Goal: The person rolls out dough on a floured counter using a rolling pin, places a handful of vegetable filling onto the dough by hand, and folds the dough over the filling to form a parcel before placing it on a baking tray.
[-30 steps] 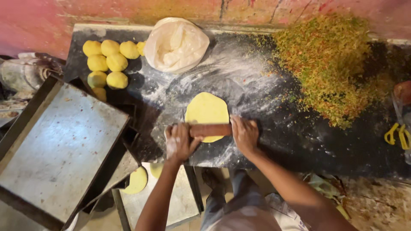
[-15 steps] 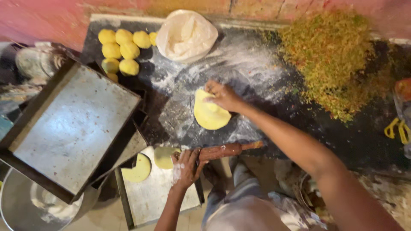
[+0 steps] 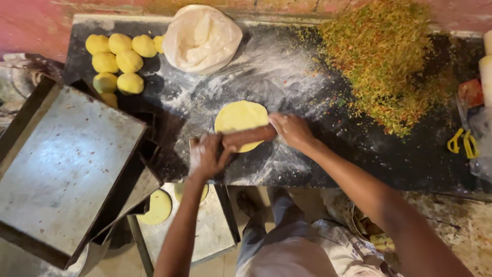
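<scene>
A view from above showed a person at a dark, floured bench (image 3: 389, 159); both hands rested on a wooden pin (image 3: 250, 137) lying across the near edge of a flat yellow disc (image 3: 240, 116) of dough in the middle of the bench; the left hand (image 3: 205, 155) covered the pin's left end with fingers curled over it and dusted white; the right hand (image 3: 292, 129) lay on the right end with fingers pressed together, palm down. Yellow balls (image 3: 119, 60) of dough sat in a cluster at the far left; a white bag (image 3: 202, 37) stood beside them; a large heap (image 3: 385, 60) of chopped green and orange filling spread at the far right, well apart from the disc. A metal tray (image 3: 61, 169) tilted at the left; below the bench edge a lower tray (image 3: 210, 231) held two more rolled discs (image 3: 158, 206).

The risks, as judged: uneven pressure from either hand could thin one side and tear the disc; too little flour beneath could make it stick to the bench or wrap the pin; stray filling grains scattered near the disc could be rolled into it; the tilted tray looked liable to slide.
</scene>
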